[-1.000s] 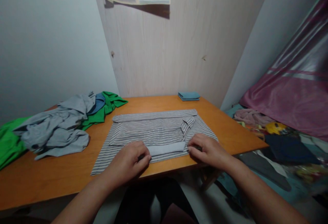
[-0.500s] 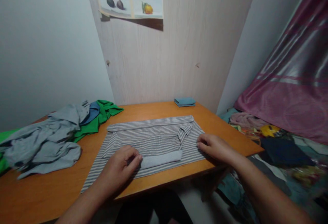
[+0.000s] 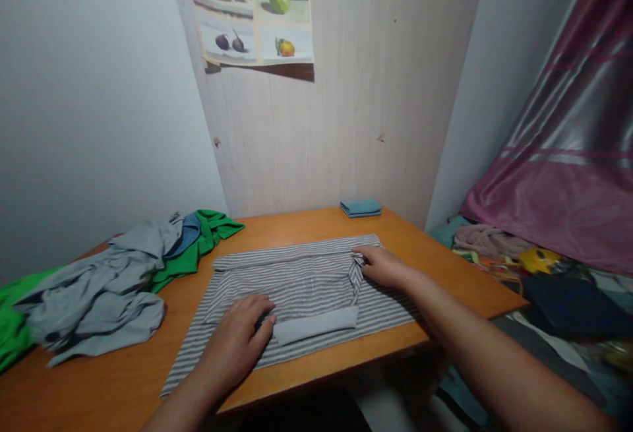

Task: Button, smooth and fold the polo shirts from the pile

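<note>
A grey-and-white striped shirt (image 3: 297,280) lies flat and partly folded on the wooden table (image 3: 123,379), with a plain grey band (image 3: 316,325) along its near edge. My left hand (image 3: 237,343) rests flat on the shirt, fingers stretched out beside the left end of that band. My right hand (image 3: 380,266) reaches over the shirt's far right part, its fingers closed on the folded striped sleeve (image 3: 356,268).
A heap of grey, blue and green clothes (image 3: 103,287) covers the table's left side. A small folded blue cloth (image 3: 361,207) sits at the back by the wooden wall. To the right, below the table, lie a pink cover (image 3: 554,201) and mixed items.
My right hand has moved from the shirt's near right edge up to the folded sleeve and closed on it. My left hand stayed by the grey band and flattened.
</note>
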`<state>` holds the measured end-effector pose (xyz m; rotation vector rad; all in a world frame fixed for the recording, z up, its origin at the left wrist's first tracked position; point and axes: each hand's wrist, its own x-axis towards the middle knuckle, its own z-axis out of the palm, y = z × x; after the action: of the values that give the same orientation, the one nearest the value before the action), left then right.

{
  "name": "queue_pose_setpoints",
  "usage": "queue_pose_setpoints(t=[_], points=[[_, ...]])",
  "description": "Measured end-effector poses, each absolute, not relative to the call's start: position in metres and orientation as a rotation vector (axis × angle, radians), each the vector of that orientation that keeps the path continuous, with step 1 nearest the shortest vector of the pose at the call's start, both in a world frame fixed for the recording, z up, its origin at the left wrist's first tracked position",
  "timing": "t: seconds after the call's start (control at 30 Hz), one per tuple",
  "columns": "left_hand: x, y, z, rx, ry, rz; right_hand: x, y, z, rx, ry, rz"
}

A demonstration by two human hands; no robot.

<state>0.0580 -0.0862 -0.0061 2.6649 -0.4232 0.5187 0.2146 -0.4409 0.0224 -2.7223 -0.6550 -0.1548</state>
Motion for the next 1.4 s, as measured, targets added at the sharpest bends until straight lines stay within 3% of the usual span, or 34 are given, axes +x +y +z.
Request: queue_pose_setpoints(t=[0.3,0.47,0.6,0.93,1.4], points=[[0.058,-0.081,-0.007,2.574,-0.4,0.476,0.188,-0.511,0.029,-2.806,-0.488,-0.232],[0.061,-0.087,0.007,2.519,-0.385,0.404,0.177,-0.503,0.032,-2.718,-0.536,-0.343],[0.069,-0.078,0.02,2.527,-0.344,0.363,0.183,-0.488,0.031,-2.678,-0.747,-0.111],[0.133,-0.003,0.033,2.702,-0.068,0.414,0.252,-0.485,0.033,-2.717,-0.181,-0.252],[0.171,-0.116,0.033,2.783,-0.693,0.204,0.215,-0.351,0.023,-2.575,-1.101,-0.04]])
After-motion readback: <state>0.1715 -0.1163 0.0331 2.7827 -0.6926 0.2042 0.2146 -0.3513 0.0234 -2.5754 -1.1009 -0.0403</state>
